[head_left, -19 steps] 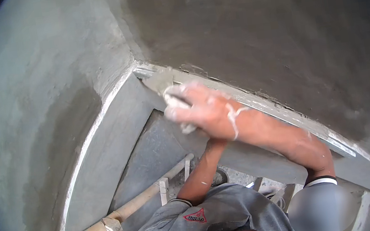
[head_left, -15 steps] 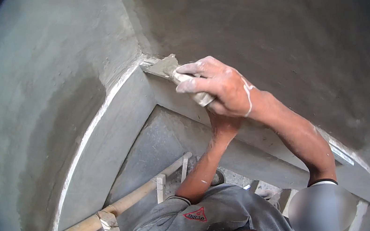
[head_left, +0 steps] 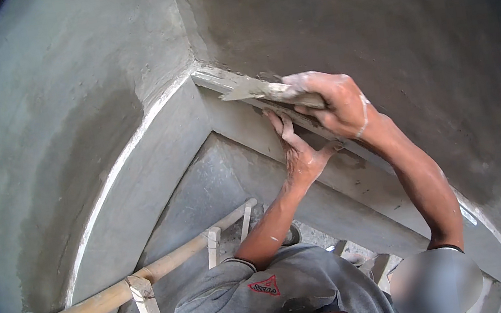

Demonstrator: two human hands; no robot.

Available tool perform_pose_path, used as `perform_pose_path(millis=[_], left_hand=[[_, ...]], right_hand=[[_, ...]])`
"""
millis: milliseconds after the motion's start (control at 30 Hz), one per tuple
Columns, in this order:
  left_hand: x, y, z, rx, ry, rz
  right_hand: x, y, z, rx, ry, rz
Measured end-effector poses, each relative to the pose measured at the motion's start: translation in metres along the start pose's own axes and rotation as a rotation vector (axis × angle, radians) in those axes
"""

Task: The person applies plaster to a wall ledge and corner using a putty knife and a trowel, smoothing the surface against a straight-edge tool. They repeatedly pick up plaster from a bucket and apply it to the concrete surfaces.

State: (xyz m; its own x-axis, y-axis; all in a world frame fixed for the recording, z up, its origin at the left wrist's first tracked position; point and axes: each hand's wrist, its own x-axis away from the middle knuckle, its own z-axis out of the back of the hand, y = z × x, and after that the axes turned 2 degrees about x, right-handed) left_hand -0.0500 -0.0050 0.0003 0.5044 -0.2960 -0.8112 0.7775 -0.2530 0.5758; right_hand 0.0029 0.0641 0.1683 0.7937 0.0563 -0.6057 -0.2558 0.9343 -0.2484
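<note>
Pole [head_left: 176,258] well apart from trowel [head_left: 267,91]

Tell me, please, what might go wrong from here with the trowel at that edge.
The trowel is at the pale strip, so its blade could slip and mark the dark surface just beyond. The left hand is spread close to the trowel, so a slip might catch its fingers. The right hand, which holds the trowel, has whitish smears, so its grip might loosen.
</note>
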Motion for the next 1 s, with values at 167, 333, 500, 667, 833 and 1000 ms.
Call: perform_pose_path(millis=[167, 333, 500, 667, 833, 1000], left_hand=[[0.005, -0.004, -0.004, 0.011, -0.022, 0.037], [0.007, -0.007, -0.004, 0.122, -0.031, 0.054], [0.001, -0.003, -0.004, 0.075, -0.043, 0.0], [0.0, -0.01, -0.004, 0.02, 0.001, -0.114], [0.001, -0.008, -0.002, 0.037, -0.077, -0.057], [0.001, -0.006, -0.002, 0.098, -0.069, -0.065]], right_hand=[[0.043, -0.009, 0.037, 0.029, -0.046, -0.014], [0.087, -0.026, 0.065, -0.018, -0.046, -0.144], [0.127, -0.037, 0.088, -0.015, -0.004, -0.252], [0.162, -0.052, 0.107, 0.029, 0.023, -0.295], [0.195, -0.07, 0.126, 0.079, 0.067, -0.372], [0.225, -0.095, 0.153, 0.138, 0.064, -0.444]])
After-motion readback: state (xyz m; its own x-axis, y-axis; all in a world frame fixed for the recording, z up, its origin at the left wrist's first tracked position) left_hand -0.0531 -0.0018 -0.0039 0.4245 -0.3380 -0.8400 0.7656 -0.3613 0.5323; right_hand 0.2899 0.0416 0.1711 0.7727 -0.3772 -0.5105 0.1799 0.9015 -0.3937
